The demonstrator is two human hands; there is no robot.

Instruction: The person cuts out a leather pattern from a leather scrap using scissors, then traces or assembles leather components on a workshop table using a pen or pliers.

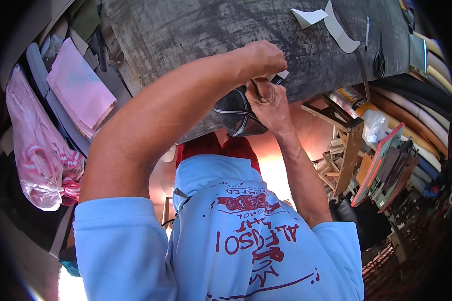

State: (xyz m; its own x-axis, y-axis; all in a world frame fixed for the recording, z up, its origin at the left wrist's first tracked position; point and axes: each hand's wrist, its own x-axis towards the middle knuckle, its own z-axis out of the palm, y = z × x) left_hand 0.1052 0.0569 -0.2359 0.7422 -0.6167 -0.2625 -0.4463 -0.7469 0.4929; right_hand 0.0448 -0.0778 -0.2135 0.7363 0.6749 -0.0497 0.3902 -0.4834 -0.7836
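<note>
A black sewn piece with white piping (239, 111) hangs at the front edge of the dark worktable (186, 30). My right hand (270, 106) is closed on it, fingers curled at its upper edge. Just above, my left hand (266, 57) is closed with its knuckles up, reaching across toward the right hand. A small white and black end (280, 76) shows between the two hands. I cannot tell what the left fingers grip, as the back of the hand hides it.
White cut pieces (340, 34), a white pen-like stick (367, 32) and black-handled scissors (379, 62) lie on the table's right side. Rolls of material (422, 108) and a wooden stand (347, 145) are at right. Pink sheets (80, 88) and a plastic-wrapped bundle (40, 150) sit at left.
</note>
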